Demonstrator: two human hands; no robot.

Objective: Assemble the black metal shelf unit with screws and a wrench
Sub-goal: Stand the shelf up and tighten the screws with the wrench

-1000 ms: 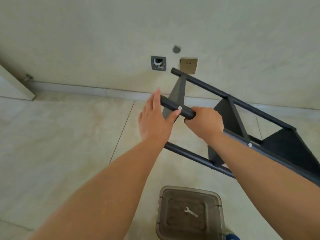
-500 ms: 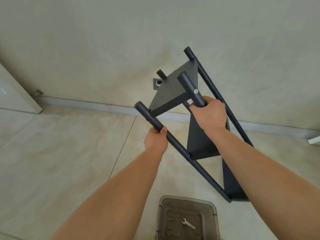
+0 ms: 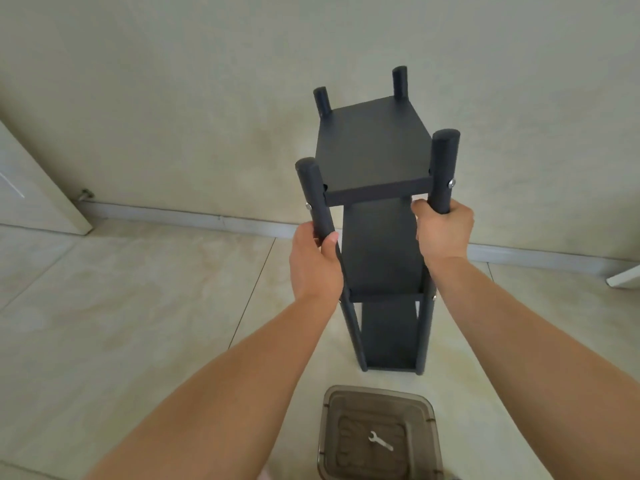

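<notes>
The black metal shelf unit (image 3: 374,157) stands upright on the tiled floor in front of me, with three shelves between four round posts. Silver screw heads show on the near posts by the top shelf. My left hand (image 3: 313,261) grips the near left post just below the top shelf. My right hand (image 3: 443,233) grips the near right post at the same height. A small silver wrench (image 3: 380,441) lies inside a grey plastic box at my feet.
The grey plastic box (image 3: 379,396) sits on the floor just in front of the shelf's base. A pale wall with a skirting board (image 3: 207,220) runs behind. A door edge (image 3: 41,188) is at the left, a white object (image 3: 623,277) at the right.
The shelf unit swung from lying tilted on its side to standing upright. My left hand went from touching a post to gripping the near left post; my right hand kept its post.
</notes>
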